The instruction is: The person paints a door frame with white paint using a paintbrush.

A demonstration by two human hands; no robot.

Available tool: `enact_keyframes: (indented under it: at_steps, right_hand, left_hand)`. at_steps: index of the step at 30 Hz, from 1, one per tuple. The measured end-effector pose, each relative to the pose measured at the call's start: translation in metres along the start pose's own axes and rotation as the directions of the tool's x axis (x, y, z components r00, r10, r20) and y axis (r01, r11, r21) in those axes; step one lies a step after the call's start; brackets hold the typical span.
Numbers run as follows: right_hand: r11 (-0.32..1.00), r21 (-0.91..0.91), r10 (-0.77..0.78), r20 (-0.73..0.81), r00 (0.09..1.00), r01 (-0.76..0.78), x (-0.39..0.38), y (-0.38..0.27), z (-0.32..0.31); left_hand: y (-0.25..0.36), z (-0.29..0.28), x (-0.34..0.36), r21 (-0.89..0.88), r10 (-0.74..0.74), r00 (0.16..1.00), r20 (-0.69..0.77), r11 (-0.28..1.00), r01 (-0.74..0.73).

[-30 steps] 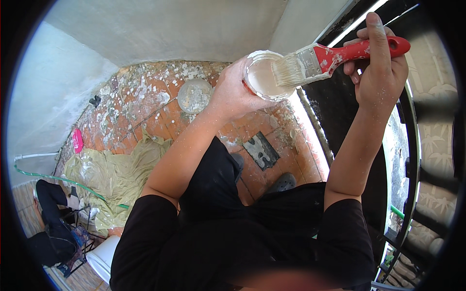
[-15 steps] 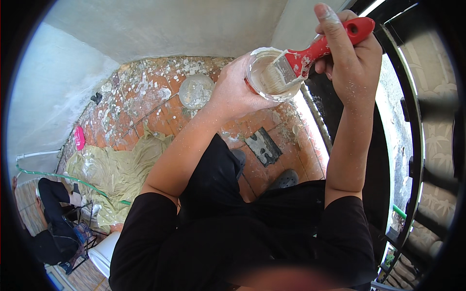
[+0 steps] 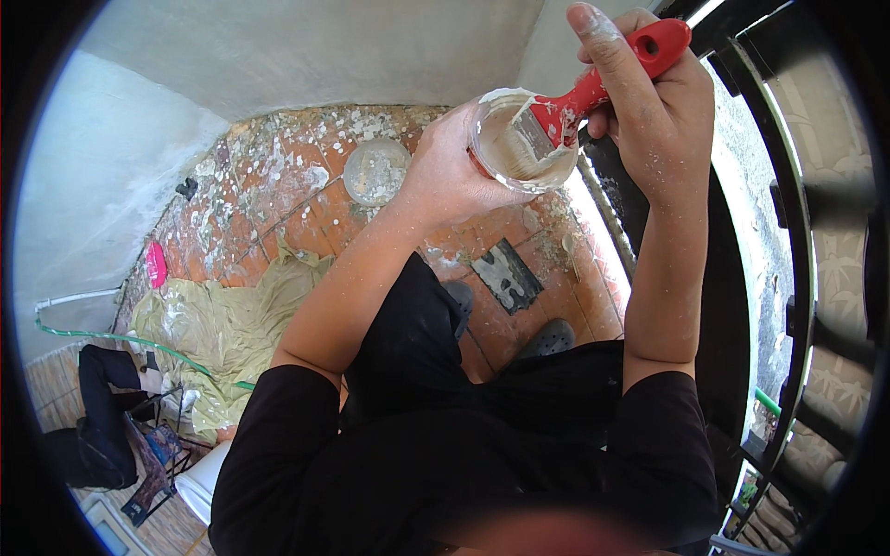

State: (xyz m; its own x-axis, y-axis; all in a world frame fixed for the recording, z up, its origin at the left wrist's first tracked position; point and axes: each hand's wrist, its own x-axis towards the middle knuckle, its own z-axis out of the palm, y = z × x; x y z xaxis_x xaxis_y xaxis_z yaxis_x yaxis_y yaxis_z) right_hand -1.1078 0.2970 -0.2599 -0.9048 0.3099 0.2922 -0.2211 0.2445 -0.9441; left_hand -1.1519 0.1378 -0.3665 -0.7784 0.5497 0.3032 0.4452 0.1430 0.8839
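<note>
Cream paint fills a clear cup [image 3: 519, 148], held by my left hand [image 3: 440, 176] with fingers wrapped round its side. My right hand [image 3: 649, 120] grips the red handle of a paintbrush [image 3: 593, 88] above and right of the cup. The brush's bristles are inside the cup, angled down toward the lower left, partly coated in paint. Pale flecks dot both my hands and forearms.
Below are paint-spattered tiles [image 3: 269, 185], a round lid [image 3: 375, 171], a metal plate [image 3: 507, 278], a drop cloth [image 3: 222, 334] and a green hose [image 3: 120, 335]. Left stand a folding chair [image 3: 158, 463], dark-clothed legs [image 3: 102, 417] and a white bucket [image 3: 204, 482]. Black railings [image 3: 797, 306] line the right.
My right hand has moved left, tilting the brush more steeply and lowering its bristles into the cup. My left hand and cup have risen slightly.
</note>
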Motion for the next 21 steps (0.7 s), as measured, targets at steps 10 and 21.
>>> enact_keyframes:
  at_steps: [10,21]
  right_hand:
    - [0.961,-0.002,-0.272,-0.159,0.949,0.275,0.009,0.006,-0.017]
    - [0.954,0.022,-0.296,-0.109,0.949,0.3,0.01,0.005,-0.026]
  left_hand:
    - [-0.003,-0.003,0.002,-0.023,-0.059,0.998,-0.005,0.998,0.059]
    - [-0.003,-0.004,0.006,-0.022,-0.056,0.998,-0.011,0.998,0.056]
